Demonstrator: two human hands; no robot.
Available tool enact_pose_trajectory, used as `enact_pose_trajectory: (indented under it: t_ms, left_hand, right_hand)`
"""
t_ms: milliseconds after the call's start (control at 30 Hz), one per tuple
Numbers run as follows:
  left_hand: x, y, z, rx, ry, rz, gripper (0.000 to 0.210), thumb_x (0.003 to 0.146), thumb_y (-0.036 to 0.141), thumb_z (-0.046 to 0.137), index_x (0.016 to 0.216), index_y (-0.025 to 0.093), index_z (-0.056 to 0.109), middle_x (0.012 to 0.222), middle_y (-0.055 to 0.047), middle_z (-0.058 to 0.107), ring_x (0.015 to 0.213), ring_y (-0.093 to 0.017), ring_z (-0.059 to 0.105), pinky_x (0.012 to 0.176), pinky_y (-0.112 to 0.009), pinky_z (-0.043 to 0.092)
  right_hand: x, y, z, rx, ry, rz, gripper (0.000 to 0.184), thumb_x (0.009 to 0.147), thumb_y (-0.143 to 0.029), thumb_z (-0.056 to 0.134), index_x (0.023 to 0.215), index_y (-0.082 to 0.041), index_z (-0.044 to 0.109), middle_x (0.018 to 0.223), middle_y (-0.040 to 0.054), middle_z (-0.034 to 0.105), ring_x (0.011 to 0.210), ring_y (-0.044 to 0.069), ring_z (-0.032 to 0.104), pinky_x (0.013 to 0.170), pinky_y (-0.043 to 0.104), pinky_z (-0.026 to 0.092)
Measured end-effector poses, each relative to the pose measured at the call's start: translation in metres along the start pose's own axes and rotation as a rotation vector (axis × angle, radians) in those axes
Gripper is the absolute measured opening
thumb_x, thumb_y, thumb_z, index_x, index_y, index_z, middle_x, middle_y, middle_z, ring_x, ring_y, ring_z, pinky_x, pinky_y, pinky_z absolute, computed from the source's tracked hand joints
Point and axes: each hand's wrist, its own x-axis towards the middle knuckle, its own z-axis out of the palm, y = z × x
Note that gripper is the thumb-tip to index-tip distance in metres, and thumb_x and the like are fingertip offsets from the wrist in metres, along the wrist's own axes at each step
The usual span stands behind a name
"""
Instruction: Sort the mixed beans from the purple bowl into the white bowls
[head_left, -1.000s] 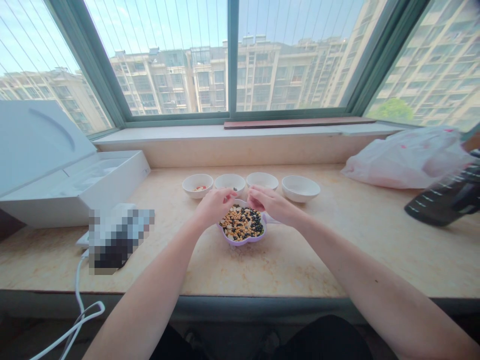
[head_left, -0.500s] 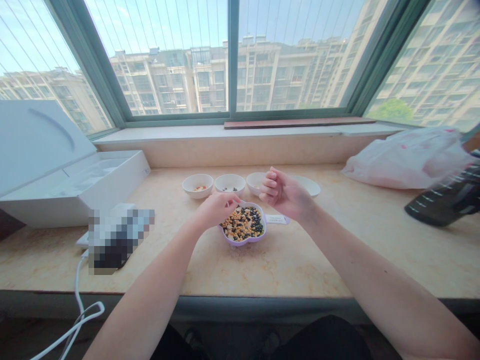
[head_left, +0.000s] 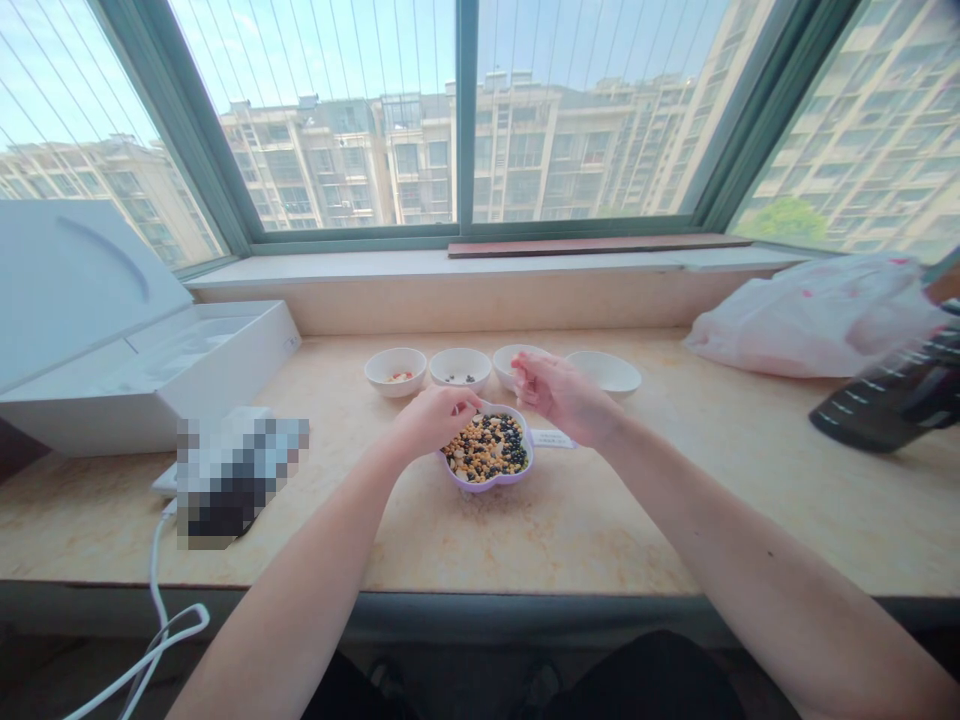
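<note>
A purple-rimmed bowl (head_left: 495,484) holds mixed yellow and black beans with a few pale flat pieces. Around its upper left rim, my left hand (head_left: 429,418) is closed, fingers curled against the edge. Beyond the bowl and slightly right, my right hand (head_left: 559,392) hovers with bent fingers drawn together; whatever is in them is too small or hidden. It partly covers the third white bowl (head_left: 510,362). Leftmost in that row is a white bowl (head_left: 396,386) with red and pale bits, beside a white bowl (head_left: 460,358) with dark beans. A white dish (head_left: 609,372) is rightmost.
A white label (head_left: 553,438) sticks out right of the purple bowl. To the left lie an open white box (head_left: 225,350), a blurred-out object (head_left: 232,485) and a white cable (head_left: 155,570). A plastic bag (head_left: 810,315) and a dark container (head_left: 877,405) occupy the right.
My right hand has dropped slightly and turned, its fingers shifting left and uncovering more of the rightmost dish. My left hand and the purple bowl have stayed put.
</note>
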Motion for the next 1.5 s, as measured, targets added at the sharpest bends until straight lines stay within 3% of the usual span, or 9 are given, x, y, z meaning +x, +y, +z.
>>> enact_pose_trajectory:
  t_ms: [167,267,600,700,867,1133,1267,1500]
  left_hand:
    - [0.0,0.0,0.001,0.002,0.005,0.004,0.028,0.089,0.019,0.052,0.097,0.022,0.078,0.089,-0.003,0.077,0.078,-0.017,0.067,0.067,-0.025,0.05]
    - [0.0,-0.002,0.002,0.003,0.007,0.009,0.027,0.089,0.021,0.053,0.097,0.023,0.078,0.086,-0.003,0.076,0.077,-0.018,0.066,0.067,-0.025,0.05]
    - [0.001,-0.005,0.004,-0.033,-0.006,0.003,0.026,0.089,0.022,0.053,0.099,0.021,0.078,0.087,-0.004,0.075,0.077,-0.017,0.066,0.067,-0.026,0.05]
    - [-0.001,-0.001,0.002,-0.062,-0.05,0.026,0.025,0.088,0.021,0.055,0.098,0.02,0.077,0.087,-0.005,0.075,0.078,-0.017,0.066,0.067,-0.026,0.05]
    - [-0.002,0.005,-0.001,-0.07,-0.163,0.075,0.019,0.083,0.023,0.061,0.093,0.02,0.077,0.087,-0.003,0.075,0.077,-0.016,0.066,0.067,-0.025,0.05]
    - [-0.003,0.002,0.0,-0.063,-0.184,0.06,0.017,0.081,0.024,0.065,0.091,0.021,0.078,0.086,-0.004,0.075,0.075,-0.017,0.067,0.063,-0.024,0.05]
    - [-0.003,0.003,-0.002,-0.037,-0.22,0.066,0.017,0.079,0.023,0.067,0.091,0.022,0.079,0.089,-0.004,0.076,0.077,-0.018,0.067,0.065,-0.025,0.05]
    - [-0.002,0.002,-0.002,-0.02,-0.324,0.107,0.013,0.077,0.025,0.07,0.086,0.024,0.08,0.088,-0.001,0.077,0.077,-0.018,0.068,0.068,-0.025,0.049]
  right_hand:
    - [-0.001,0.01,0.002,-0.66,0.116,-0.279,0.024,0.086,-0.044,0.066,0.088,-0.02,0.063,0.067,-0.0018,0.057,0.058,0.012,0.046,0.058,0.028,0.035]
    - [-0.005,0.011,0.004,-0.936,0.097,-0.386,0.016,0.09,-0.036,0.062,0.088,-0.02,0.066,0.067,-0.001,0.061,0.059,0.013,0.049,0.059,0.028,0.037]
    - [-0.002,0.011,-0.003,-1.043,0.078,-0.421,0.016,0.092,-0.034,0.062,0.088,-0.02,0.068,0.068,-0.0004,0.065,0.057,0.013,0.053,0.057,0.027,0.038]
    - [0.005,0.015,-0.014,-1.107,0.164,-0.455,0.014,0.091,-0.032,0.062,0.09,-0.02,0.07,0.074,0.0014,0.069,0.061,0.015,0.056,0.062,0.029,0.042]
    - [0.021,0.023,-0.043,-1.253,0.35,-0.489,0.017,0.091,-0.028,0.06,0.082,-0.02,0.071,0.089,0.0076,0.072,0.084,0.022,0.062,0.081,0.036,0.046]
    - [0.033,0.035,-0.076,-1.438,0.418,-0.347,0.027,0.094,-0.023,0.052,0.098,-0.016,0.078,0.103,0.0145,0.07,0.102,0.03,0.061,0.093,0.042,0.045]
    - [0.034,0.036,-0.077,-1.447,0.391,-0.311,0.034,0.093,-0.015,0.047,0.107,-0.015,0.077,0.11,0.0156,0.069,0.105,0.029,0.061,0.096,0.042,0.044]
    - [0.03,0.032,-0.063,-1.378,0.352,-0.353,0.024,0.093,-0.025,0.056,0.101,-0.016,0.076,0.108,0.0138,0.069,0.104,0.028,0.063,0.097,0.041,0.045]
